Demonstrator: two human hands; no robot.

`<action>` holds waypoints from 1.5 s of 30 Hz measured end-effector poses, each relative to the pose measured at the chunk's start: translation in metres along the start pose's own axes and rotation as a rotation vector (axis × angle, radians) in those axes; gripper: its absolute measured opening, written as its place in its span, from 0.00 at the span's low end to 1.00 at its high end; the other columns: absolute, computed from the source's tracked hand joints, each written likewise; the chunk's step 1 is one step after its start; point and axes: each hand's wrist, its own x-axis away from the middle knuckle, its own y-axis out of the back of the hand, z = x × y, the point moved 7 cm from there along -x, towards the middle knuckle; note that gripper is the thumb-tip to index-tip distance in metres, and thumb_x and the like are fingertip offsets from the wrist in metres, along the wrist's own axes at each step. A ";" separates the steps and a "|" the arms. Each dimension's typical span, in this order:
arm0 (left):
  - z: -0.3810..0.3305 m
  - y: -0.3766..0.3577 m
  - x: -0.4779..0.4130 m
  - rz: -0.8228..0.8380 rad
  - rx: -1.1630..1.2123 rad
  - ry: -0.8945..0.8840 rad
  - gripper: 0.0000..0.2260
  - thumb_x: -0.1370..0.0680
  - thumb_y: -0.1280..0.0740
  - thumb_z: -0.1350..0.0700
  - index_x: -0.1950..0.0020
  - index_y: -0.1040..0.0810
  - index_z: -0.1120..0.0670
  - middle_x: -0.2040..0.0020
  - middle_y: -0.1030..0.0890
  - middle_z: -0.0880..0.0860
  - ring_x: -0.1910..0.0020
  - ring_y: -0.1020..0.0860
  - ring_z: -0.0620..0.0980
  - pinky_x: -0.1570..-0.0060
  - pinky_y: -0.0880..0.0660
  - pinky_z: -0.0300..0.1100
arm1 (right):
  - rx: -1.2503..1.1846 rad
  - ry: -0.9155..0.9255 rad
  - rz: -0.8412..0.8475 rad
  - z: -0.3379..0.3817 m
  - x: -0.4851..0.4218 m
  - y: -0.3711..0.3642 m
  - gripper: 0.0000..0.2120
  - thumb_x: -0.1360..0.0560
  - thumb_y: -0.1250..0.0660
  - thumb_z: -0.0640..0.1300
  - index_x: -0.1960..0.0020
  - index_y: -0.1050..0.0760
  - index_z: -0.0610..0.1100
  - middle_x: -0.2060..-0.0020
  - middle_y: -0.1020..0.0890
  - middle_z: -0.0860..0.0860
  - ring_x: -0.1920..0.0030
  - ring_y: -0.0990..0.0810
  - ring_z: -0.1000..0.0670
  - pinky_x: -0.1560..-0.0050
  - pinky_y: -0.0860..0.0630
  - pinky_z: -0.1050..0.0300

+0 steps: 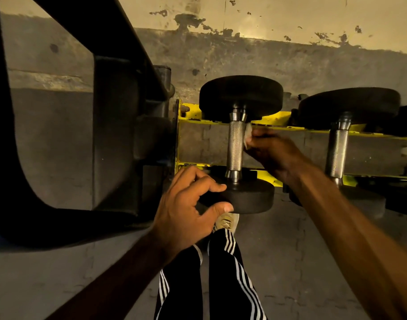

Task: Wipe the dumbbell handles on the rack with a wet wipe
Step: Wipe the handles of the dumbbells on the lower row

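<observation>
A dumbbell with black round heads lies across the yellow rack (276, 122); its knurled steel handle (235, 146) runs front to back. My right hand (270, 151) pinches a small white wet wipe (247, 137) against the handle's right side, near its far end. My left hand (186, 209) curls its fingers and thumb round the left edge of the dumbbell's near head (248, 197). A second dumbbell, with a similar steel handle (337, 153), lies on the rack to the right.
A large dark machine frame (82, 125) fills the left of the view, close beside the rack's left end. A stained wall (290, 42) stands behind the rack. My legs in striped black trousers (221, 273) and a shoe are below the near head, on a grey floor.
</observation>
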 end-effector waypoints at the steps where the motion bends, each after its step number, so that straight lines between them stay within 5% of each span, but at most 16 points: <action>1: 0.000 0.000 0.000 0.000 0.004 0.002 0.14 0.29 0.24 0.45 0.49 0.16 0.52 0.51 0.24 0.46 0.47 0.23 0.50 0.49 0.24 0.51 | 0.111 -0.060 0.029 -0.005 0.008 0.006 0.12 0.27 0.35 0.25 0.54 0.22 0.41 0.60 0.16 0.47 0.55 0.16 0.48 0.55 0.19 0.57; 4: 0.000 0.000 0.000 0.000 0.007 -0.005 0.14 0.29 0.24 0.46 0.49 0.15 0.52 0.51 0.23 0.47 0.47 0.23 0.50 0.50 0.24 0.51 | 0.498 -0.018 0.061 -0.007 0.026 0.015 0.09 0.30 0.30 0.27 0.56 0.18 0.40 0.60 0.14 0.45 0.54 0.15 0.44 0.53 0.18 0.54; 9: 0.001 0.000 -0.001 -0.006 0.002 -0.011 0.14 0.30 0.23 0.46 0.50 0.15 0.52 0.51 0.23 0.48 0.48 0.23 0.50 0.50 0.24 0.51 | 0.880 0.696 0.038 0.033 0.041 -0.023 0.07 0.30 0.23 0.36 0.53 0.15 0.44 0.55 0.15 0.51 0.54 0.16 0.54 0.52 0.19 0.57; 12: 0.001 0.000 -0.001 -0.007 -0.004 -0.002 0.14 0.30 0.23 0.47 0.50 0.15 0.53 0.51 0.23 0.48 0.47 0.23 0.50 0.51 0.24 0.51 | 1.098 1.101 0.080 0.048 0.047 -0.047 0.06 0.27 0.26 0.38 0.50 0.15 0.42 0.51 0.17 0.48 0.50 0.19 0.49 0.51 0.22 0.55; 14: 0.001 0.001 -0.001 -0.011 -0.003 0.005 0.14 0.30 0.23 0.46 0.50 0.15 0.52 0.51 0.23 0.48 0.47 0.23 0.50 0.51 0.24 0.51 | 1.416 1.266 0.254 0.035 0.052 -0.066 0.05 0.26 0.28 0.40 0.52 0.15 0.43 0.51 0.16 0.48 0.50 0.22 0.45 0.49 0.28 0.52; 17: 0.000 0.001 -0.001 -0.009 -0.002 0.005 0.14 0.30 0.23 0.46 0.49 0.16 0.52 0.50 0.23 0.47 0.47 0.23 0.50 0.51 0.24 0.50 | 1.986 1.199 0.507 0.006 0.052 -0.086 0.05 0.29 0.30 0.49 0.56 0.16 0.50 0.57 0.17 0.54 0.49 0.27 0.48 0.51 0.39 0.55; 22: 0.003 -0.001 0.001 -0.009 0.005 0.017 0.14 0.30 0.22 0.47 0.48 0.15 0.51 0.50 0.23 0.46 0.46 0.23 0.48 0.50 0.23 0.50 | 2.191 0.888 0.033 0.051 0.041 -0.116 0.07 0.26 0.34 0.44 0.50 0.20 0.47 0.54 0.18 0.47 0.52 0.20 0.43 0.60 0.35 0.54; 26: 0.002 -0.001 0.002 -0.007 0.019 0.027 0.14 0.30 0.22 0.47 0.48 0.15 0.50 0.50 0.23 0.45 0.45 0.23 0.47 0.50 0.23 0.50 | 2.375 0.704 0.163 0.029 0.038 -0.127 0.10 0.23 0.34 0.45 0.43 0.23 0.48 0.48 0.20 0.48 0.46 0.20 0.43 0.57 0.33 0.53; 32: 0.001 0.000 0.003 -0.042 0.026 0.019 0.14 0.30 0.22 0.47 0.49 0.15 0.52 0.51 0.23 0.47 0.46 0.22 0.50 0.49 0.24 0.50 | 2.043 0.588 0.623 0.025 0.046 -0.108 0.08 0.25 0.31 0.43 0.49 0.18 0.53 0.55 0.21 0.59 0.53 0.24 0.56 0.61 0.34 0.68; 36: 0.001 0.001 0.003 -0.058 0.039 0.023 0.14 0.30 0.23 0.46 0.49 0.14 0.52 0.50 0.22 0.47 0.46 0.22 0.49 0.49 0.24 0.49 | 1.539 0.857 0.389 0.030 0.059 -0.061 0.06 0.29 0.27 0.39 0.54 0.17 0.48 0.54 0.18 0.52 0.51 0.20 0.52 0.50 0.24 0.56; 40: 0.001 0.000 0.003 -0.059 0.039 0.019 0.14 0.30 0.23 0.46 0.49 0.15 0.52 0.50 0.22 0.48 0.46 0.22 0.50 0.49 0.24 0.48 | 0.985 0.402 0.167 0.007 0.051 -0.013 0.08 0.32 0.24 0.33 0.60 0.18 0.44 0.62 0.15 0.51 0.57 0.16 0.54 0.52 0.18 0.54; 45: 0.004 -0.001 0.003 -0.048 0.037 0.008 0.14 0.30 0.22 0.47 0.48 0.15 0.52 0.50 0.23 0.47 0.46 0.22 0.50 0.48 0.24 0.49 | 0.806 0.032 0.093 -0.016 0.002 0.006 0.12 0.32 0.31 0.25 0.55 0.21 0.40 0.61 0.17 0.42 0.53 0.17 0.40 0.50 0.20 0.46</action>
